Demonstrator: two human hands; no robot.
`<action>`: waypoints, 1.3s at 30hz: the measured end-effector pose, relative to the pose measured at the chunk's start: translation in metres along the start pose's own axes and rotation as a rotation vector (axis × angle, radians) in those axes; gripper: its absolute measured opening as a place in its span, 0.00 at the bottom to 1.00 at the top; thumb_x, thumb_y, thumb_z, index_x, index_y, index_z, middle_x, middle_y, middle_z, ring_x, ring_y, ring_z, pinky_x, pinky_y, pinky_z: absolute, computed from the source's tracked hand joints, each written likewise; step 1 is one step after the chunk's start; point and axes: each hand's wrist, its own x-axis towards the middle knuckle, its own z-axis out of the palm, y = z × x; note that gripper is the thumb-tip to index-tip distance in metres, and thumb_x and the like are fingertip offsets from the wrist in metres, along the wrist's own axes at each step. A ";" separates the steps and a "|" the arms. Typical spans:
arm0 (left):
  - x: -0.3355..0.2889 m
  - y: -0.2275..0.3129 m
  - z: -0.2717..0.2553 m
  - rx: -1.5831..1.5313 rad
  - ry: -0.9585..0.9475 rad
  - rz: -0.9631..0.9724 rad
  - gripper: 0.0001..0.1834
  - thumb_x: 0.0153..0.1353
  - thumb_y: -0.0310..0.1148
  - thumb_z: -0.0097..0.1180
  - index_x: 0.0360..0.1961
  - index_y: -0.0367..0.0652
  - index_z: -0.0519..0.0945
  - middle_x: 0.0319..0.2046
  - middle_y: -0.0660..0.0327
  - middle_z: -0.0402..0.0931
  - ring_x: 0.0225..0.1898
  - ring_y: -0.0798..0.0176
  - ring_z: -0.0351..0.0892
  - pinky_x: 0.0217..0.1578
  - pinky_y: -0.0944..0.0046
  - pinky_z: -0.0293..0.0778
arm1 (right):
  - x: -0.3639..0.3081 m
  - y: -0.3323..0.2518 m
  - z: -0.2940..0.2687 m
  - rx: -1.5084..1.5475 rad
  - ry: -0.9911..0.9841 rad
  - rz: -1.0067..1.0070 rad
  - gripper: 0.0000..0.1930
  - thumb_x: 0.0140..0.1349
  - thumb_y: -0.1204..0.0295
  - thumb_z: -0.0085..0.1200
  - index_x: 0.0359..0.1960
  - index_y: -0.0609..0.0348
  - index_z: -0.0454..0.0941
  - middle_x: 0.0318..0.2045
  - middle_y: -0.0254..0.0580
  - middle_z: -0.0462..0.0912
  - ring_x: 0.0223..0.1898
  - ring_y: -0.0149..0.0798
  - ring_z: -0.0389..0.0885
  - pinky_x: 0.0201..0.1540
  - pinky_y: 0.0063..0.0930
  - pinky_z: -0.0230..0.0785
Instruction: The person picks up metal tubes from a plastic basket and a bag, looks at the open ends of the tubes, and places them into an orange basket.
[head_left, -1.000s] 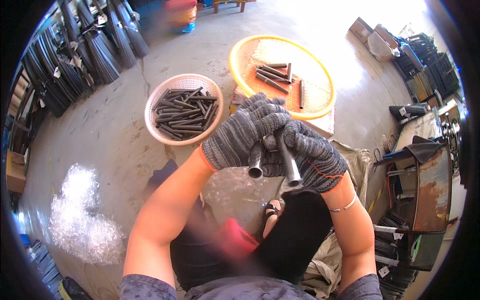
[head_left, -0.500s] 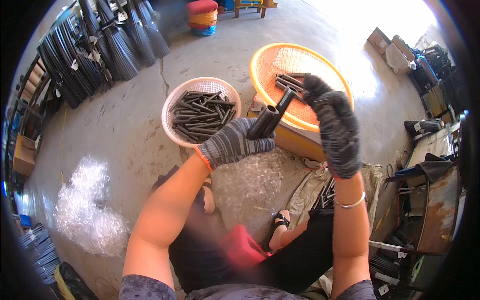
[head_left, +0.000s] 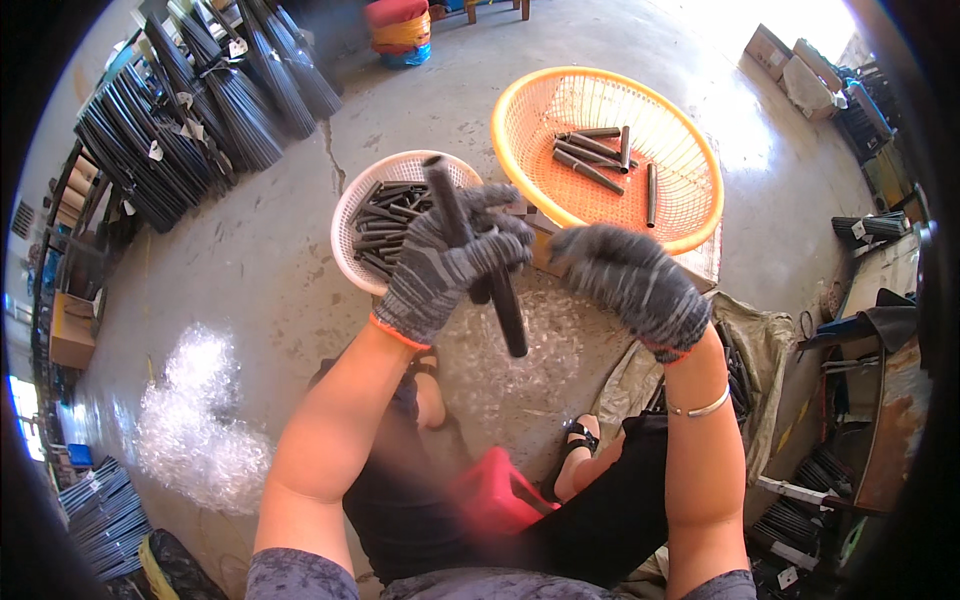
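Observation:
My left hand (head_left: 445,262), in a grey striped knit glove with an orange cuff, is closed around a black tube (head_left: 508,315). The tube slants through the grip, one end above the fingers and the other below. A second dark end shows beside it, mostly hidden by the fingers. To the right, my right hand (head_left: 635,285), gloved alike, is held just apart from the tube. Its fingers are loosely bent, slightly blurred, with nothing visible in them. Beyond it an orange basket (head_left: 703,225) contains several black tubes (head_left: 588,170). A pale pink basket (head_left: 343,245), heaped with similar tubes, stands behind my left hand.
The orange basket rests on a cardboard box (head_left: 708,262). Crumpled clear plastic film (head_left: 195,425) lies on the floor at left. Bundles of dark rods (head_left: 150,150) lean at far left. A woven sack (head_left: 775,350) with tubes lies at right, and a red stool (head_left: 495,490) between my legs.
My right hand has come down and away from the orange basket. My left hand has turned, tilting the tube so its lower end points toward me. More tubes are visible in the orange basket.

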 end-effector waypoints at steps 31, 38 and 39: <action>0.003 -0.008 0.012 0.428 -0.170 0.017 0.18 0.53 0.25 0.63 0.45 0.36 0.76 0.26 0.66 0.73 0.19 0.74 0.70 0.21 0.72 0.67 | 0.005 -0.002 0.020 -0.366 0.406 -0.359 0.08 0.52 0.83 0.57 0.35 0.65 0.77 0.32 0.43 0.83 0.33 0.32 0.80 0.39 0.26 0.73; 0.002 -0.017 0.010 0.530 -0.167 0.023 0.18 0.50 0.27 0.67 0.41 0.36 0.75 0.26 0.65 0.72 0.17 0.75 0.69 0.18 0.72 0.67 | 0.006 -0.001 0.027 -0.480 0.431 -0.427 0.09 0.48 0.84 0.56 0.33 0.62 0.79 0.27 0.45 0.81 0.29 0.37 0.80 0.35 0.27 0.72; 0.001 -0.016 0.012 0.526 -0.163 0.036 0.18 0.50 0.27 0.67 0.42 0.36 0.75 0.26 0.65 0.71 0.16 0.75 0.68 0.17 0.72 0.67 | 0.005 -0.003 0.027 -0.506 0.435 -0.415 0.10 0.47 0.84 0.56 0.33 0.62 0.79 0.27 0.45 0.81 0.28 0.38 0.80 0.34 0.28 0.72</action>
